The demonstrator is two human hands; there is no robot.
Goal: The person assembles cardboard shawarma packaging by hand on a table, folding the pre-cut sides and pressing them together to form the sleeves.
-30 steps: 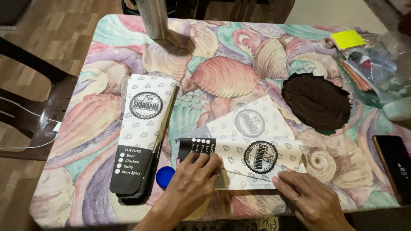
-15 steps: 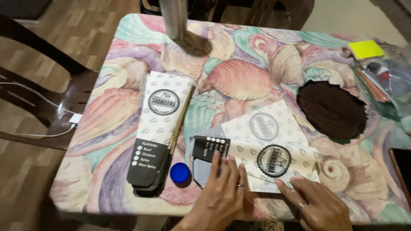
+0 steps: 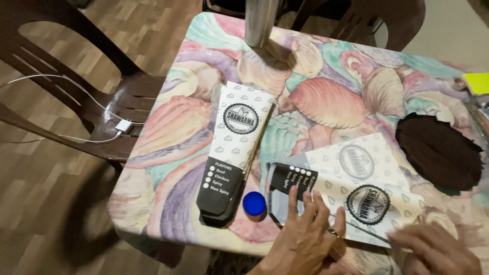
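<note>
My left hand (image 3: 305,235) lies flat, fingers spread, on the near end of a white and black paper food sleeve (image 3: 351,203) at the table's near edge. My right hand (image 3: 433,249) rests on the same sleeve's right part, slightly blurred, fingers apart. Under this sleeve lies another sheet of white printed paper (image 3: 359,160). A second white and black sleeve (image 3: 232,150) lies lengthwise to the left, untouched. A blue bottle cap (image 3: 254,203) sits between the two sleeves, just left of my left hand.
The table (image 3: 168,137) has a pastel seashell cloth. A metal cylinder (image 3: 261,23) stands at the far side. A dark brown round mat (image 3: 438,153) lies at right, a yellow pad (image 3: 478,82) beyond it. A brown plastic chair (image 3: 76,112) with a white charger cable (image 3: 122,125) stands left.
The view has swung right and downward over the table. Both hands have stayed on the near sleeve, the left sliding a little along it and the right moving toward its right end.
</note>
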